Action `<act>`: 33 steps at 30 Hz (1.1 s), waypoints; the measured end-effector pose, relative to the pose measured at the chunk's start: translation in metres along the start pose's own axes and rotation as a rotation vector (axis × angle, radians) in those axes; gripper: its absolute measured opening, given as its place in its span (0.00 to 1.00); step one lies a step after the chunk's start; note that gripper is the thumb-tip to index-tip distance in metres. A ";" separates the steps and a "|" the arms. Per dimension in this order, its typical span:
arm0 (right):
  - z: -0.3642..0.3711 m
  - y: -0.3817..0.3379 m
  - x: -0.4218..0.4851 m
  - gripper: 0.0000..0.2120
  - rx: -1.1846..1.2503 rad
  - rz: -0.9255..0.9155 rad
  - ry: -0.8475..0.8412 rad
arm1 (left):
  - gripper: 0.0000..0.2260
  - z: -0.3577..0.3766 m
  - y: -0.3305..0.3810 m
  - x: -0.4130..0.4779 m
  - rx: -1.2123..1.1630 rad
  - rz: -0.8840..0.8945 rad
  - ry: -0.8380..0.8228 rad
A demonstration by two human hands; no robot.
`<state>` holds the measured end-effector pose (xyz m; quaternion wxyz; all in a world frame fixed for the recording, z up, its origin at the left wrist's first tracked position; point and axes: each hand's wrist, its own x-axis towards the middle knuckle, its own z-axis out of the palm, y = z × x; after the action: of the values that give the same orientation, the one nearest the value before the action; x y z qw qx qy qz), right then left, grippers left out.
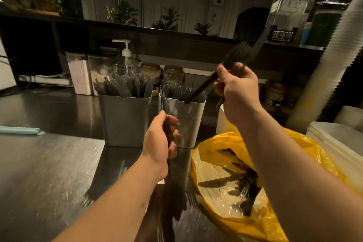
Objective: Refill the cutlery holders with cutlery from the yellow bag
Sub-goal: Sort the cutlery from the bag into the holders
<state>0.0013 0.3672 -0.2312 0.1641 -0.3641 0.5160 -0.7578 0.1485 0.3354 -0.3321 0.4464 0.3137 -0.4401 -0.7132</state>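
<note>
Right hand grips black cutlery, tip at right holder rim; left hand clutches black utensil; yellow bag near counter's right edge.

place: café service counter | evidence: steel worktop, stacked white cups, cutlery holders, pump bottle

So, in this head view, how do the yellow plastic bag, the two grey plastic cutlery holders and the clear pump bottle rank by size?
1. Yellow plastic bag, nearest the camera.
2. Left grey cutlery holder and right grey cutlery holder: alike, no ranking.
3. Clear pump bottle, farther back.
</note>
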 end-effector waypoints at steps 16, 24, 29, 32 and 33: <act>0.025 0.034 0.024 0.15 -0.756 0.008 -0.308 | 0.07 -0.001 0.006 0.000 0.139 0.106 0.042; 0.008 0.024 -0.035 0.11 -0.365 0.159 -0.359 | 0.09 -0.005 0.007 0.002 0.114 0.099 0.017; 0.018 0.047 -0.070 0.03 -0.290 0.274 -0.249 | 0.13 -0.001 0.008 -0.003 0.032 0.069 -0.047; 0.017 0.052 -0.072 0.02 -0.376 0.235 -0.281 | 0.14 -0.001 0.008 -0.003 0.056 0.081 -0.057; 0.017 0.051 -0.071 0.03 -0.448 0.194 -0.302 | 0.13 -0.001 0.008 -0.002 0.079 0.082 -0.050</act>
<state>0.0552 0.3792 -0.3013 0.2264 -0.4488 0.6726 -0.5431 0.1533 0.3352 -0.3250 0.4511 0.2949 -0.4915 -0.6841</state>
